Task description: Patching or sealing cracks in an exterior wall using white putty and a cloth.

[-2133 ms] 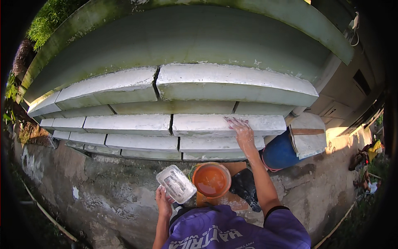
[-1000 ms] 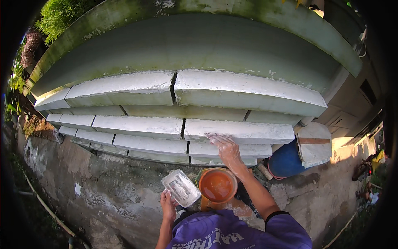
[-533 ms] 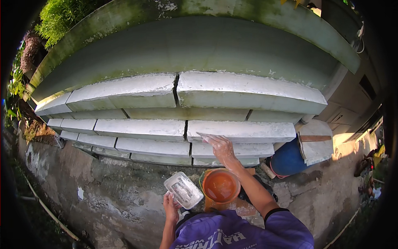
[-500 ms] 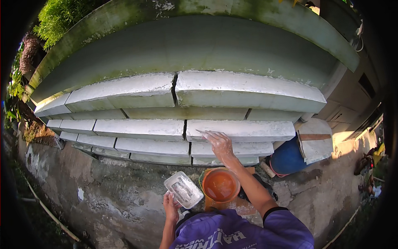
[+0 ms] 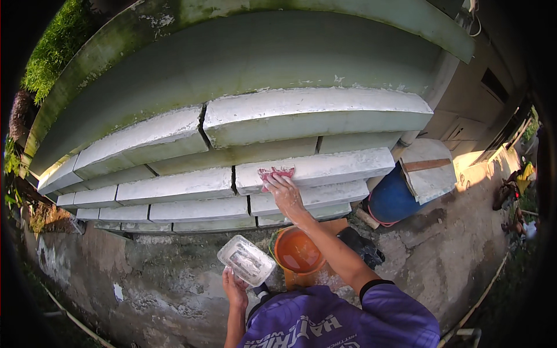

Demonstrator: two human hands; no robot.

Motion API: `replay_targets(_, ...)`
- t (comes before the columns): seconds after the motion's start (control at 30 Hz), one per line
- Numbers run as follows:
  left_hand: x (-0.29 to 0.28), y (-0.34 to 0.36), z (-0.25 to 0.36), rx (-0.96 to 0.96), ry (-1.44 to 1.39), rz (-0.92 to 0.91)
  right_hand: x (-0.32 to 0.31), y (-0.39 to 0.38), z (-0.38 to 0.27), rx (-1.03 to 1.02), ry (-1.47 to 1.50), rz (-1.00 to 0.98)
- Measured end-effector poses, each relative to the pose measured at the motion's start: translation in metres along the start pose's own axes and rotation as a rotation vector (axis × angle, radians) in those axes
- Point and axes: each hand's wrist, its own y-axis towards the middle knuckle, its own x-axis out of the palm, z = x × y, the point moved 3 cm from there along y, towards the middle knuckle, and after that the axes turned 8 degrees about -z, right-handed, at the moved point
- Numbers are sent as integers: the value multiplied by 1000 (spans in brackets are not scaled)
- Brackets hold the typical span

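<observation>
My right hand [image 5: 285,196] is closed on a flat red scraper [image 5: 276,174] smeared with white paste. The scraper lies against the white-coated top of a pale ledge [image 5: 342,165], near a dark vertical gap. Low in front of me, my left hand [image 5: 234,285] grips a shallow clear plastic tray [image 5: 246,260] by its near edge, with white paste smeared inside it. White residue covers the fingers of my right hand.
An orange bucket [image 5: 299,249] holding liquid stands below my right forearm. Right of it lie a black bag-like thing [image 5: 361,248] and a blue barrel [image 5: 395,194] with a board on top. Stepped ledges and a greenish wall [image 5: 290,58] rise ahead.
My right hand has shifted left along the ledge, and the scraper has turned from edge-on to show its red face. The view has tilted and shifted; my left hand still holds the tray.
</observation>
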Motion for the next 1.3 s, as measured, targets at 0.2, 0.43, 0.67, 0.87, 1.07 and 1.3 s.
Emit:
replay_targets(0.2, 28, -1, -2, 73, 36, 17, -53, -23, -22, -18, 326, -35)
replay_targets(0.43, 76, -3, -10, 146, 97, -169, -123, -70, -37, 466, 651, -168)
replay_targets(0.67, 120, -20, -22, 222, 83, -214, -136, -98, -41, 379, 800, -388)
replay_targets(0.87, 135, -30, -38, 244, 125, -222, -131, -122, -22, 245, 652, -322)
replay_targets(1.07, 153, -43, -47, 245, 56, -240, -131, -135, -14, 200, 600, -372)
replay_targets(1.3, 150, -48, -52, 216, -5, -263, -136, -135, -15, 120, 601, -331)
